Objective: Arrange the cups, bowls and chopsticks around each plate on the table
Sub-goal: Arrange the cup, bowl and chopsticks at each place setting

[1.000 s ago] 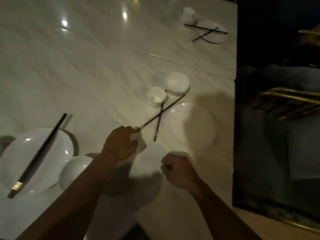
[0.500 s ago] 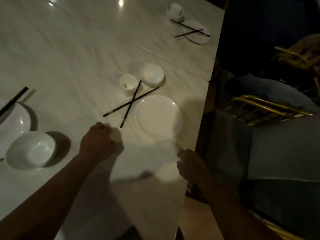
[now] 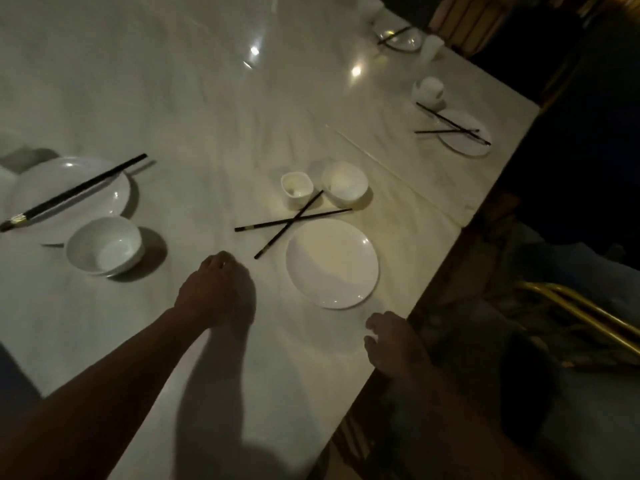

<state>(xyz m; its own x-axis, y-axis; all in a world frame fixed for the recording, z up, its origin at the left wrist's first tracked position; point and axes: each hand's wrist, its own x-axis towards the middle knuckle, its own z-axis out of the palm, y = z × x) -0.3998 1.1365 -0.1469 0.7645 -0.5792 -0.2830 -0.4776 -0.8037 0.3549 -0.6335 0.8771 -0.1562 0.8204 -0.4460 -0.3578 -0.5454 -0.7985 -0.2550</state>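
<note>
A white plate [image 3: 332, 263] lies near the table's right edge. Just left of it, two black chopsticks [image 3: 293, 221] lie crossed on the marble. Behind them stand a small white cup [image 3: 296, 188] and a white bowl [image 3: 344, 183]. My left hand [image 3: 214, 287] hovers a little short of the chopsticks' near ends, fingers curled with nothing in them. My right hand [image 3: 391, 337] is at the table edge below the plate, fingers loosely apart and holding nothing. At the left lies another plate [image 3: 74, 197] with a chopstick pair [image 3: 72, 192] across it, and a bowl [image 3: 105, 245].
The far right setting has a plate [image 3: 465, 135] with crossed chopsticks [image 3: 450, 128] and a cup [image 3: 429, 90]. Another setting [image 3: 400, 36] lies at the far end. The marble table [image 3: 207, 116] ends at the right, where a gold-framed chair [image 3: 581, 317] stands.
My left hand let go of the chopstick it held and drew back; both chopsticks now lie crossed. My right hand moved to the table edge and loosened. The view shifted right.
</note>
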